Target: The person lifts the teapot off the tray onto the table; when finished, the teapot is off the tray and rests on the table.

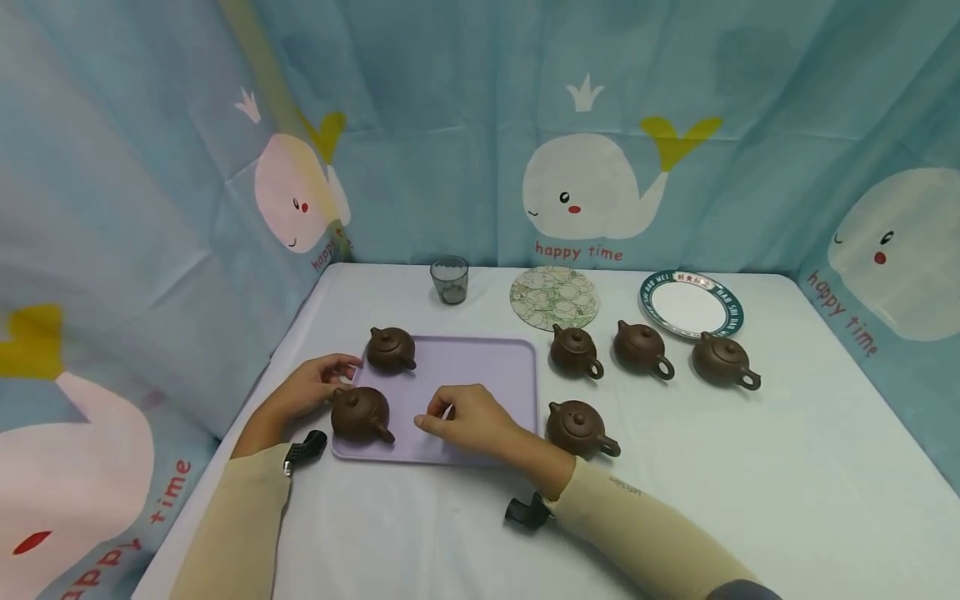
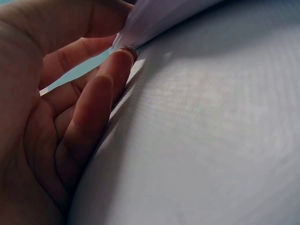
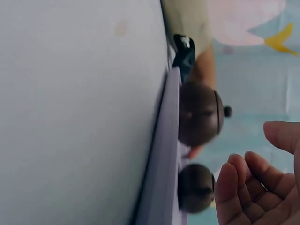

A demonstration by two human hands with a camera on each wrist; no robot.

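Observation:
A lilac tray lies on the white table with two brown teapots on its left half, a back teapot and a front teapot. At the tray's left edge, my left hand pinches the rim; the left wrist view shows the tray edge between thumb and fingers. Over the tray's middle hovers my right hand, fingers loosely bent and holding nothing. In the right wrist view its fingers are apart from the thumb. The front teapot shows side-on there.
Right of the tray stand several more brown teapots: one near the front, others behind, including a middle teapot and a far-right teapot. Along the back are a grey glass, a round patterned mat and a green-rimmed plate.

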